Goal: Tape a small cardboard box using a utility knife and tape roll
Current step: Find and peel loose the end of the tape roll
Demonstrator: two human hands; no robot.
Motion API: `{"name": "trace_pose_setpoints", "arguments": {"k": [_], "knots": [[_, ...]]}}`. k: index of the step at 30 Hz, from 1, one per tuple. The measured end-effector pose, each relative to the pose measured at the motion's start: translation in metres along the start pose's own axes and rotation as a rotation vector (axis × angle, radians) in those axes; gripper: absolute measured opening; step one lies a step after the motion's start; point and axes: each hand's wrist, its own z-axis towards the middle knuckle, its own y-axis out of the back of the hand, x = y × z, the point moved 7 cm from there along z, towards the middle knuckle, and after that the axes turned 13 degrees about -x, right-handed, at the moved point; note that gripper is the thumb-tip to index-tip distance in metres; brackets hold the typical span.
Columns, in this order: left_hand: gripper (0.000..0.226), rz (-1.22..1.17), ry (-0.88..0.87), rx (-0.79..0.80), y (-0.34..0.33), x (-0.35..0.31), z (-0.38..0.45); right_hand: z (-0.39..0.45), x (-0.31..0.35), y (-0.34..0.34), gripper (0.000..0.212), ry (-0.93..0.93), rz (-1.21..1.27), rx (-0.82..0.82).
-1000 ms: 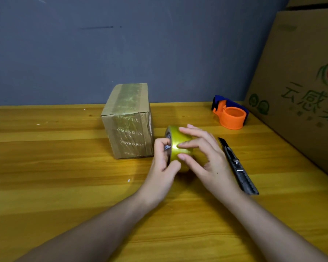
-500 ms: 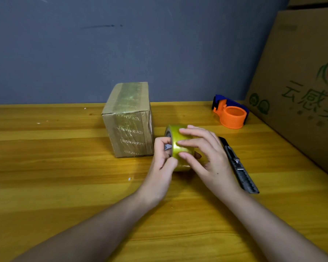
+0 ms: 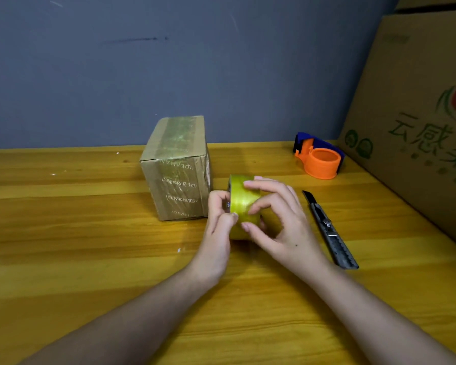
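Observation:
A small cardboard box stands on the wooden table, with shiny tape over its top and front. Just right of it, a yellowish roll of clear tape stands on edge. My left hand grips the roll's near left side, thumb on the outer tape surface. My right hand wraps around the roll from the right, fingertips pressing on the tape. A dark utility knife lies on the table to the right of my right hand, blade end pointing away.
An orange and blue tape dispenser sits at the back right of the table. A large printed cardboard carton leans along the right edge. A grey wall closes off the back.
The roll stays between both hands. My right fingers have shifted slightly on the tape surface, and my left thumb moved along the roll's edge.

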Motion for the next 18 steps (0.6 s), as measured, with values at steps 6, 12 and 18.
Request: {"name": "trace_pose_setpoints", "arguments": {"k": [6,12,18], "knots": [[0.019,-0.048,0.042,0.047,-0.004,-0.002,-0.001,-0.005,-0.016,-0.005,0.077,-0.153,-0.029,0.069],[0.018,-0.042,0.049,0.079,-0.004,0.001,0.000,-0.008,-0.022,-0.009,0.082,-0.221,-0.001,0.098],[0.020,-0.057,0.052,0.102,-0.004,0.003,0.000,-0.008,-0.023,-0.009,0.082,-0.214,-0.020,0.091]]}}
